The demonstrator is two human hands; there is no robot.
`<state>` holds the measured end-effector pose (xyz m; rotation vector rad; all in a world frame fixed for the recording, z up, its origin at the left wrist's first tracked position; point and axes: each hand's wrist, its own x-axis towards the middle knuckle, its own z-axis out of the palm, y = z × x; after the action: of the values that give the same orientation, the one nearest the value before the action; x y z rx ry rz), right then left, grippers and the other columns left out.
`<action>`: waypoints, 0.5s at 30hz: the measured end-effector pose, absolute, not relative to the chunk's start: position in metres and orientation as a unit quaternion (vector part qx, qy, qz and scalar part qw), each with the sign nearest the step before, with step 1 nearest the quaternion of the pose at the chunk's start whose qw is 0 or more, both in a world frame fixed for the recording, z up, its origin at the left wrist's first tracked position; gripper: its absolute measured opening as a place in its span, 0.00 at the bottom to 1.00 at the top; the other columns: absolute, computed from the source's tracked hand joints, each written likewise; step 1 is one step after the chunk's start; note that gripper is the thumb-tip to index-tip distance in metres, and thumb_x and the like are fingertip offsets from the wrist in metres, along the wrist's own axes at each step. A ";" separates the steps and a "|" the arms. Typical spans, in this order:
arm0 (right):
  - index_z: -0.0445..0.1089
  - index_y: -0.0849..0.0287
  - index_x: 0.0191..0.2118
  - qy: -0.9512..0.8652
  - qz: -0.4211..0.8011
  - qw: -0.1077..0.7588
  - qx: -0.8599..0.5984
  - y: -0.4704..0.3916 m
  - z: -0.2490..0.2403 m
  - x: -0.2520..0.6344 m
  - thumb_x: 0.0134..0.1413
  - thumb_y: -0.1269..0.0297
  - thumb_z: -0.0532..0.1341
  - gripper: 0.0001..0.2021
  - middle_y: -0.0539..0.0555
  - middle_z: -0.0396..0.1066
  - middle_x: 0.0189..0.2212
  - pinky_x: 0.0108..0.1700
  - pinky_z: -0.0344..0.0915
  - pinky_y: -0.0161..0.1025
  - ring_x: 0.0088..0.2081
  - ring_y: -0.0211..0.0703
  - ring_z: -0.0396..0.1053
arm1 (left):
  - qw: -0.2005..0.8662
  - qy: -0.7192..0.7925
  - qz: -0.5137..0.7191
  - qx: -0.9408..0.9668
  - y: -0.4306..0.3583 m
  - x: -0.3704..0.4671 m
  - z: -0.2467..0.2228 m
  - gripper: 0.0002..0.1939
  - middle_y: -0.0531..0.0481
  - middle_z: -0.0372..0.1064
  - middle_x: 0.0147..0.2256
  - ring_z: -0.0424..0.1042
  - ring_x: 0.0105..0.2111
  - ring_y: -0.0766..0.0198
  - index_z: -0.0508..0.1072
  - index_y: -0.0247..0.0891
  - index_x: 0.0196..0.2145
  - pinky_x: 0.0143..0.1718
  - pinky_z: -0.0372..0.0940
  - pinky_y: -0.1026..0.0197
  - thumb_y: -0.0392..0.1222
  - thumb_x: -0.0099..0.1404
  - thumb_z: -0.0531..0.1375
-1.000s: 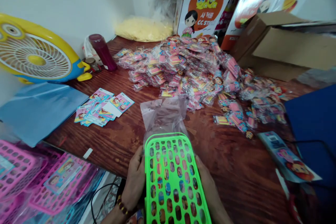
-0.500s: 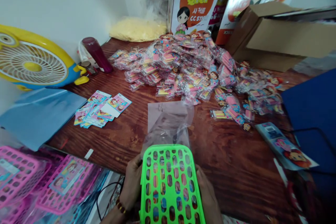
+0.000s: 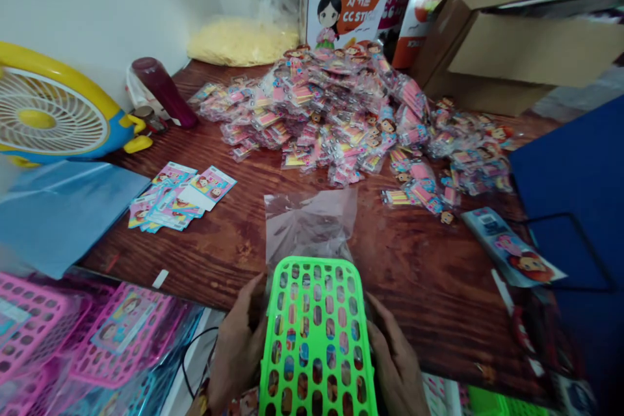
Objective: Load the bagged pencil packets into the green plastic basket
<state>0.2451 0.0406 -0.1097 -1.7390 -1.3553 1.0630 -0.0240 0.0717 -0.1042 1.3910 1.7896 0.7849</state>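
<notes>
Green plastic basket (image 3: 316, 341), slotted and round-cornered, sits between your two hands at the near edge of the dark-red wood-grained table (image 3: 429, 292). Your left hand (image 3: 238, 344) is curled against its left side and your right hand (image 3: 400, 364) is closed along its right; the fingertips are hidden, so you cannot tell how they press underneath.

What is done, as far as shows: through the slots you see coloured pieces inside it. A clear plastic bag (image 3: 312, 218) spreads loose beyond its far end — how much of the basket it covers is unclear. Slotted pink baskets (image 3: 110, 364) to its left carry printed cards under clear wrap; no such card shows on the green face turned to you, so it looks less finished than those.

Beyond the basket rises a large heap of small clear packets (image 3: 331, 110), which seems the likeliest thing to hinder a push far forward. Left of it lie a loose pile of printed cards (image 3: 170, 198) and a glossy blue sheet (image 3: 63, 208); right of it, a printed picture strip (image 3: 511, 250) and a tall blue panel (image 3: 580, 175) — both well apart from your right hand.
</notes>
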 end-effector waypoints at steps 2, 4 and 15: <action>0.69 0.53 0.54 -0.562 0.379 0.345 -0.649 0.049 -0.108 0.246 0.65 0.56 0.53 0.17 0.52 0.73 0.50 0.53 0.67 0.36 0.50 0.44 0.71 | 0.296 0.685 0.342 0.571 0.069 -0.026 -0.106 0.18 0.47 0.75 0.44 0.76 0.41 0.60 0.69 0.40 0.50 0.42 0.70 0.62 0.46 0.64 0.57; 0.72 0.53 0.47 -0.606 0.325 0.362 -0.629 0.052 -0.106 0.245 0.64 0.61 0.54 0.11 0.50 0.76 0.42 0.45 0.69 0.30 0.41 0.38 0.75 | 0.265 0.660 0.339 0.616 0.067 -0.027 -0.104 0.11 0.49 0.75 0.37 0.75 0.35 0.63 0.72 0.40 0.43 0.37 0.70 0.65 0.45 0.66 0.55; 0.69 0.55 0.43 -0.754 0.193 0.377 -0.502 0.033 -0.099 0.259 0.57 0.74 0.56 0.11 0.52 0.77 0.36 0.40 0.72 0.31 0.36 0.39 0.76 | 0.304 0.603 0.308 0.670 0.048 -0.048 -0.110 0.17 0.46 0.77 0.34 0.77 0.33 0.59 0.78 0.44 0.38 0.36 0.72 0.63 0.55 0.65 0.54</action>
<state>0.2589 0.0326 -0.0994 -1.2836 -1.9279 0.4931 -0.0481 0.0478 -0.1096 1.7744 1.5966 0.8167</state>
